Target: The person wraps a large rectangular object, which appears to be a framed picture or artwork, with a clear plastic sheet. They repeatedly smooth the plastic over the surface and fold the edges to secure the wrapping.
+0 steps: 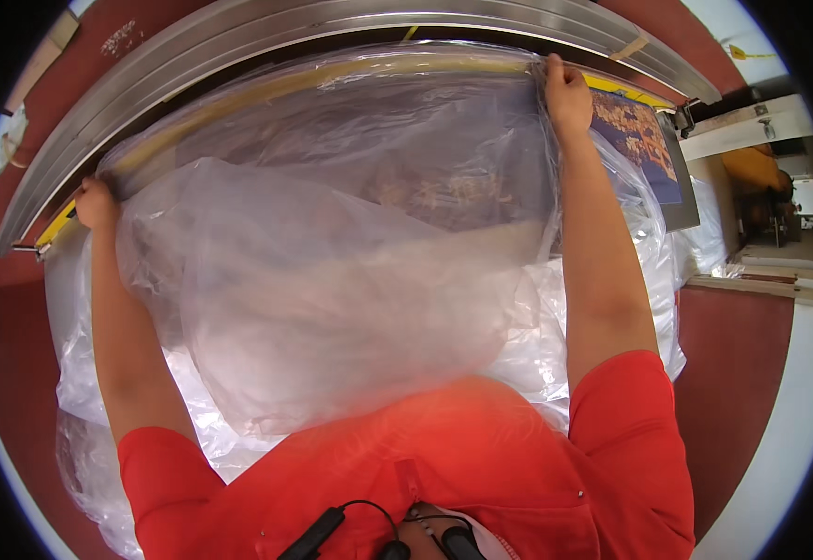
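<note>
I have the left hand [96,203] and right hand [567,93] each clenched on the plastic sheet [350,271], stretched crosswise between them.

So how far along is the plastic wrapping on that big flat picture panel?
Done: the clear plastic sheet already drapes over most of the large flat printed panel. In hand: the left hand and right hand grip the sheet's top edge at either end, stretched along the yellow strip. Left: the panel's right end is uncovered, and loose plastic bunches by the red shirt.

Plastic sheet [332,280] over board [639,140], under rail [332,28]
</note>
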Available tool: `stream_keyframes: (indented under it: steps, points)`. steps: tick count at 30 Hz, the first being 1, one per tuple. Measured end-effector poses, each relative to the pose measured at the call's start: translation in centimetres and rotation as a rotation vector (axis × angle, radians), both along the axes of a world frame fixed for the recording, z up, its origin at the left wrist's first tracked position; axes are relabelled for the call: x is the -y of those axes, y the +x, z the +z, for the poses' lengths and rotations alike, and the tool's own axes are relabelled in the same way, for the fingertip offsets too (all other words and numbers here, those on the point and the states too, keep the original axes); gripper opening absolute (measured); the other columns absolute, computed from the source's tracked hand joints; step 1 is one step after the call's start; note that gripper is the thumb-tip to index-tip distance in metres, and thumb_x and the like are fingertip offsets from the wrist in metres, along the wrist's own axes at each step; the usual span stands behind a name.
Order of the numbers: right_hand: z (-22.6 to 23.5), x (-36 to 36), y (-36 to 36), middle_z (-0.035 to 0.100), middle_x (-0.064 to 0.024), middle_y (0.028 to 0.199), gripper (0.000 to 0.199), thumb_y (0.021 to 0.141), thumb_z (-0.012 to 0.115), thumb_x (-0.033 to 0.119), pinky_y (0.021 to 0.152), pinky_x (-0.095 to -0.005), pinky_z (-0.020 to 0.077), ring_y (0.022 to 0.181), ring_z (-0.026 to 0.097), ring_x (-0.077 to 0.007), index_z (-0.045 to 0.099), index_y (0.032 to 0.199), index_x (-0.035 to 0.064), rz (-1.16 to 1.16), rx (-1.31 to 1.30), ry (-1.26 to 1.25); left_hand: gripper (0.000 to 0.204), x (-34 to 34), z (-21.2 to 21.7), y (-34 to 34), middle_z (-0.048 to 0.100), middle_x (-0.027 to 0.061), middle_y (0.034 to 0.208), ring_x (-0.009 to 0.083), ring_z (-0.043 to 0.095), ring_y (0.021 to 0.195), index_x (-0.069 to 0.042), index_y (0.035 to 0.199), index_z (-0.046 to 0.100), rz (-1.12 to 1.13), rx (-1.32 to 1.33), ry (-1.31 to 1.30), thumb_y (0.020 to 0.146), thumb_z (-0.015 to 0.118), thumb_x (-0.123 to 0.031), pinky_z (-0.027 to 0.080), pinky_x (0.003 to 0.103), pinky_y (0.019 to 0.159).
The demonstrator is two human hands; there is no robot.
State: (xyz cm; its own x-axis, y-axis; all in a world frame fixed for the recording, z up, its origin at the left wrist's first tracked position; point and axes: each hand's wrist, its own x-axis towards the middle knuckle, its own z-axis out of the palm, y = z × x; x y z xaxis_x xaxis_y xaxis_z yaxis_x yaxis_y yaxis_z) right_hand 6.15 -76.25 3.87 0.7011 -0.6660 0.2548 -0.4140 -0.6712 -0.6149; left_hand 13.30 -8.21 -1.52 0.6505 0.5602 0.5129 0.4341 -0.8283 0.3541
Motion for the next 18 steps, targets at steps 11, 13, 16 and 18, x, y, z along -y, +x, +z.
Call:
stream_keyframes:
  steps: [11, 13, 16, 18]
  points:
    - [-0.2, -0.1, -0.2, 0.054, -0.0157, 0.1, 0.05, 0.076, 0.028, 0.045, 0.083, -0.0372, 0.0336, 0.098, 0.047, -0.0312, 0.054, 0.1, 0.0098, 0.029, -0.046, 0.031, 0.043, 1.6, 1.4, -0.3, 0.055, 0.0196, 0.095, 0.0324, 0.053, 0.083, 0.006, 0.091, 0.055, -0.012, 0.002, -0.413, 0.077, 0.033, -0.029, 0.04, 0.038, 0.076]
    - [0.1, -0.1, -0.3, 0.054, -0.0156, 0.101, 0.051, 0.075, 0.028, 0.046, 0.083, -0.0371, 0.0331, 0.099, 0.046, -0.0309, 0.054, 0.101, 0.0101, 0.045, -0.058, 0.043, 0.04, 1.3, 1.9, -0.8, 0.055, 0.0157, 0.095, 0.0273, 0.055, 0.077, 0.006, 0.094, 0.054, -0.153, 0.21, -0.997, 0.079, 0.038, -0.027, 0.043, 0.033, 0.073]
    - [-0.3, 0.6, 0.5, 0.054, -0.0156, 0.099, 0.053, 0.073, 0.03, 0.049, 0.082, -0.0361, 0.0337, 0.098, 0.047, -0.03, 0.054, 0.099, 0.0096, 0.1, -0.043, 0.06, 0.034, -1.3, 2.9, -1.0, 0.053, 0.0102, 0.091, 0.0165, 0.053, 0.07, 0.003, 0.092, 0.054, -0.336, -0.026, -1.114, 0.079, 0.047, -0.027, 0.042, 0.021, 0.067]
    - [-1.2, 2.7, 0.9, 0.057, -0.0157, 0.093, 0.054, 0.072, 0.035, 0.05, 0.078, -0.0346, 0.0366, 0.09, 0.052, -0.0284, 0.056, 0.095, 0.0073, 0.176, 0.036, 0.083, 0.031, 2.8, 4.3, -1.7, 0.05, 0.0054, 0.078, 0.0112, 0.048, 0.063, 0.0, 0.087, 0.055, -0.477, 0.033, -0.875, 0.078, 0.049, -0.029, 0.038, 0.018, 0.058]
